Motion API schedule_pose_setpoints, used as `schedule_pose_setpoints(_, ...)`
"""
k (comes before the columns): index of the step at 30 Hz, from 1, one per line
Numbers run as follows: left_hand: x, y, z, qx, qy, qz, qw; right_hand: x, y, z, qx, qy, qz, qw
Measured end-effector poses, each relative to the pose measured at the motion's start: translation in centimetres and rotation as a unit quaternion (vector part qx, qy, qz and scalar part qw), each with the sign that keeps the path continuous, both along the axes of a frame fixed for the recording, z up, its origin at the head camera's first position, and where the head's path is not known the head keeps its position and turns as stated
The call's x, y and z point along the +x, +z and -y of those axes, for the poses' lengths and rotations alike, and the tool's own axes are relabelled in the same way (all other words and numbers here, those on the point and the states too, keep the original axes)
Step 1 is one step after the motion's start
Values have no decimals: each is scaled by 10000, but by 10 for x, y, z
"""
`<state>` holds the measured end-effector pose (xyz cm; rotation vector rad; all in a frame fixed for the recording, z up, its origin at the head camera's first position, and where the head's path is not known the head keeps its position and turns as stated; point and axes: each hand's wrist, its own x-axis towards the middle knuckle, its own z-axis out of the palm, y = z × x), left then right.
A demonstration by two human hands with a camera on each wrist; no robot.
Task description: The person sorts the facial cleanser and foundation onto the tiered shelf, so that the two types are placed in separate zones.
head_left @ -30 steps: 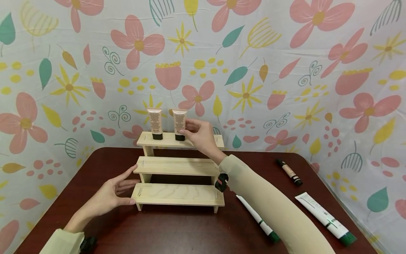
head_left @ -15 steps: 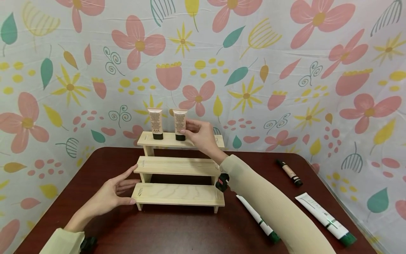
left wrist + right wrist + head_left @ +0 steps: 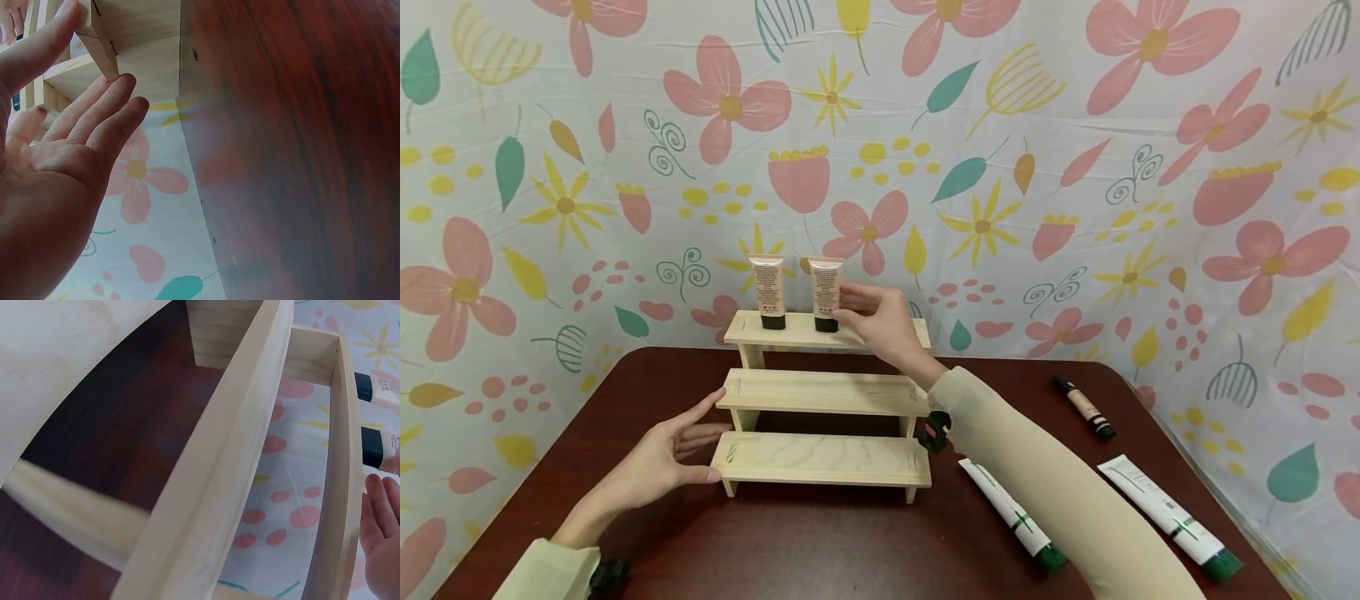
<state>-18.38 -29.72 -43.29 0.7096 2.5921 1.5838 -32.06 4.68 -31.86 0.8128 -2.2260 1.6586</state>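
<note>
On the head view, the right hand (image 3: 887, 327) was right there at the right tube (image 3: 825, 293), thumb at its edge; pinching or just touching, I couldn't tell! That tube stood upright on the rack's (image 3: 823, 458) top tier, beside the left tube (image 3: 768, 292). Left wrist: the left hand (image 3: 62, 162) touched the rack's end, fingers extended, palm bare. Right wrist: black caps (image 3: 372, 446) sat down on the tier.

Your left hand (image 3: 56, 162) sits beside the wooden stand (image 3: 140, 28), its fingers (image 3: 120, 124) stretched toward the stand and its thumb against the end of one board. The glossy, dark reddish desk (image 3: 300, 150) spreads beneath the stand. Flower-printed cloth (image 3: 165, 219) shows behind the stand; part of your right hand (image 3: 9, 22) appears past the stand.
</note>
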Motion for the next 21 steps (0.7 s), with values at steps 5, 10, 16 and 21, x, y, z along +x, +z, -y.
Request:
schedule_pose_setpoints(5, 1, 0, -1, 17, -14, -25, 10000, 6, 0, -15, 189, 10, 103, 9998)
schedule_pose_setpoints(10, 2, 1, -1, 23, -8, -37, 10000, 12, -2, -33, 388, 115, 122, 9991)
schedule_pose_setpoints(16, 2, 1, 0, 18, 1, 7, 10000, 19, -1, -63, 672, 283, 12, 9973)
schedule_pose_setpoints(21, 2, 2, 0, 16, -7, 11, 10000, 23, -1, -89, 808, 274, -73, 9963)
